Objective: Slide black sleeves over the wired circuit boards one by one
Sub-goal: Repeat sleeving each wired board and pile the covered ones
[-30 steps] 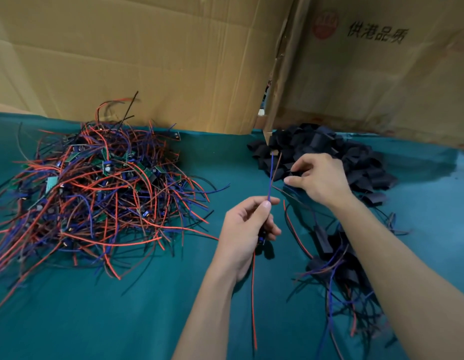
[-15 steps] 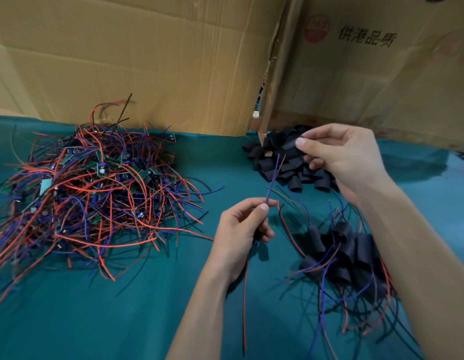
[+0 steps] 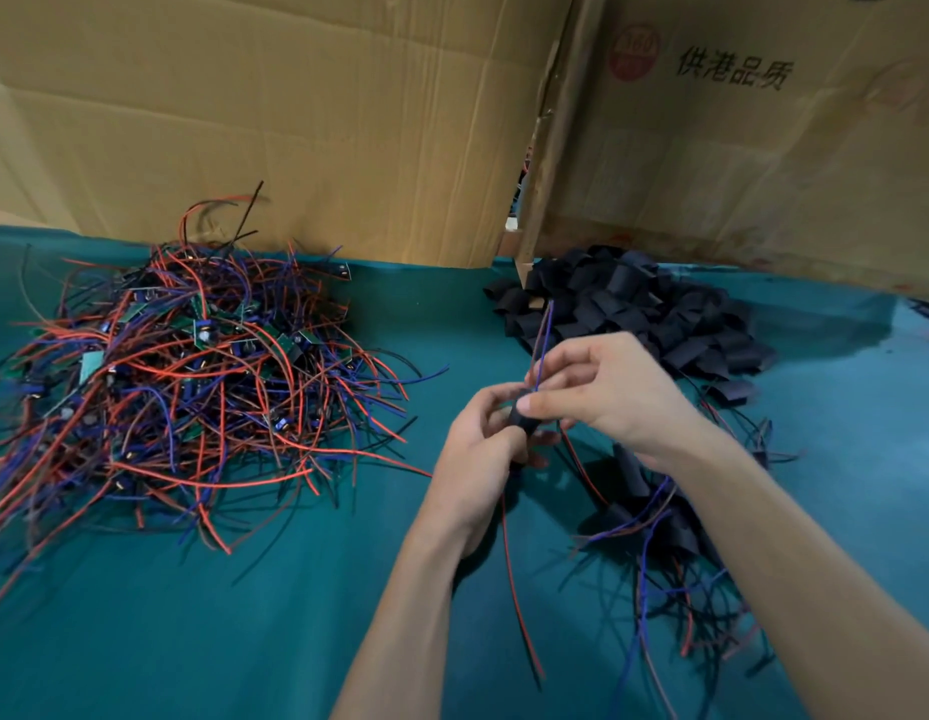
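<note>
Black sleeve (image 3: 522, 419): short, matte tube, desk centre, pinched by right hand (image 3: 607, 392); left hand (image 3: 475, 454) grips wired board beneath. Blue wire (image 3: 542, 345) exits toward 12 o'clock, red wire (image 3: 519, 589) toward 6 o'clock

Teal table cover (image 3: 244, 641), creased cardboard sheet (image 3: 296, 106) behind, printed cardboard box (image 3: 763, 148) beside it

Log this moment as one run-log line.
step: sleeving | left hand: grips wired board | right hand: pinches black sleeve over blue wire | unsleeved pile: left
</note>
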`<act>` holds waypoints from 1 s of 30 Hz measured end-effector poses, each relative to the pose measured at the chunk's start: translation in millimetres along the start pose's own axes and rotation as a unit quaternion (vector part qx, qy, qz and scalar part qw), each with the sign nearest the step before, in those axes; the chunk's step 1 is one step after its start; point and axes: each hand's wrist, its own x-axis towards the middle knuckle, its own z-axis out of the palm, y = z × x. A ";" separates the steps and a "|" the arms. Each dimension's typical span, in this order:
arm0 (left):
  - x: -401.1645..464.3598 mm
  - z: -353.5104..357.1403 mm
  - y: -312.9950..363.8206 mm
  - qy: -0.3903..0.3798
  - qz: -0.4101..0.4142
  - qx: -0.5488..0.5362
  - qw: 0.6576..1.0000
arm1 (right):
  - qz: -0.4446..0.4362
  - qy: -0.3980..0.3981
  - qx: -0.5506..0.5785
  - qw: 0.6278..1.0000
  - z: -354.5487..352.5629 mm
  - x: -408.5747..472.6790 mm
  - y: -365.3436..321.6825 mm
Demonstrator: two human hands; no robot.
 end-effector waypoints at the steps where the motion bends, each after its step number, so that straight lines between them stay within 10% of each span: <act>1: 0.5 -0.8 -0.6 0.003 0.000 -0.007 1.000 | 0.008 -0.009 -0.003 1.000 4.3 -1.8 4.5; 20: -0.8 -8.0 -2.5 0.026 0.016 -0.077 0.997 | -0.048 0.147 0.030 0.987 -16.5 -7.7 15.1; 30: -3.0 -2.6 -0.6 0.050 0.044 -0.074 0.995 | -0.004 0.082 0.110 0.991 -6.3 -13.4 12.4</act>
